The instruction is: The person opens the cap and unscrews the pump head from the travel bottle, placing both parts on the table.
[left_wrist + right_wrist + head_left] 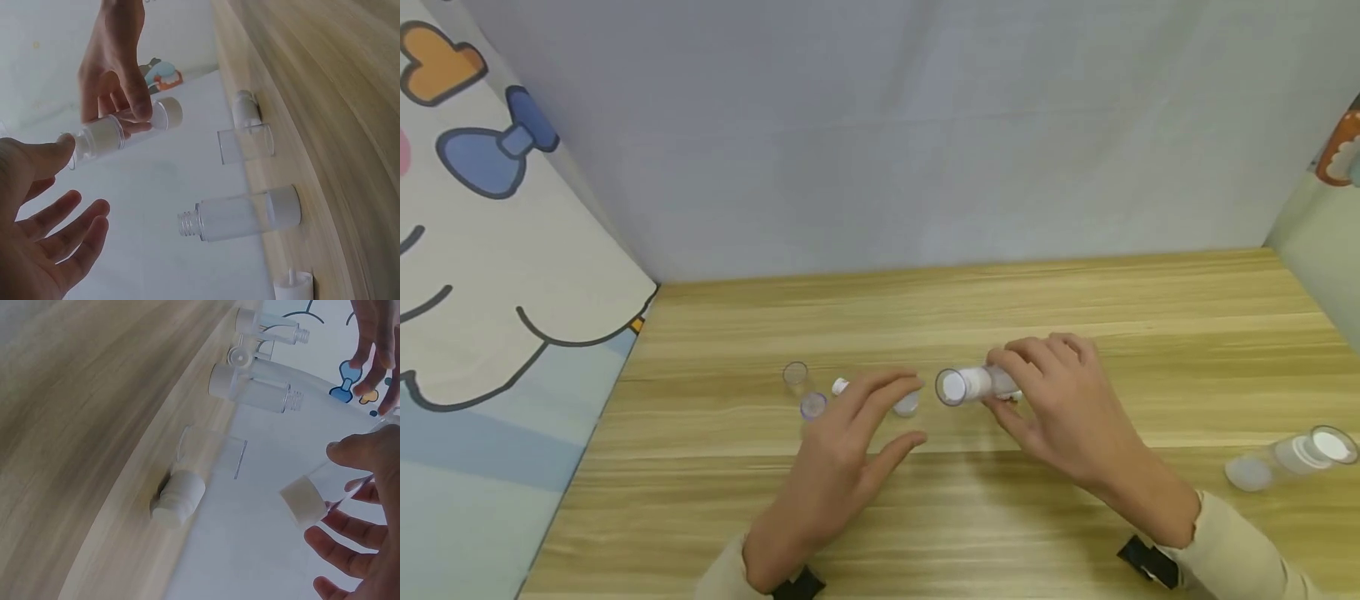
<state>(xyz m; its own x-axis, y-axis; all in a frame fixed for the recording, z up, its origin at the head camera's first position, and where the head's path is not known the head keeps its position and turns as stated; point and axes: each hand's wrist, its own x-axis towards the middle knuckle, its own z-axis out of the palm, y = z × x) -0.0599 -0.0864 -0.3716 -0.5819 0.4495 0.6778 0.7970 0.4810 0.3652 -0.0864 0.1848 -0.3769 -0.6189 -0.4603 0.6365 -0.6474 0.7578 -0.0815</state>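
Note:
My right hand (1060,408) grips the body of a clear pump bottle (976,382), which has a white collar, a white base and a clear cap over its top. The bottle is held tilted above the table, its capped end toward my left hand (853,454). That left hand has its thumb and fingers spread, a small gap short of the cap. In the left wrist view, an uncapped clear bottle (234,219) with a threaded neck stands on its white base below the hands. Near it are a loose clear cap (247,144) and a white pump head (244,110).
A complete pump bottle (1288,457) stands at the right of the wooden table (970,533). Another threaded clear bottle (273,328) stands toward the left side, beside a small white part (240,356). A pale curtain (925,150) hangs behind the table.

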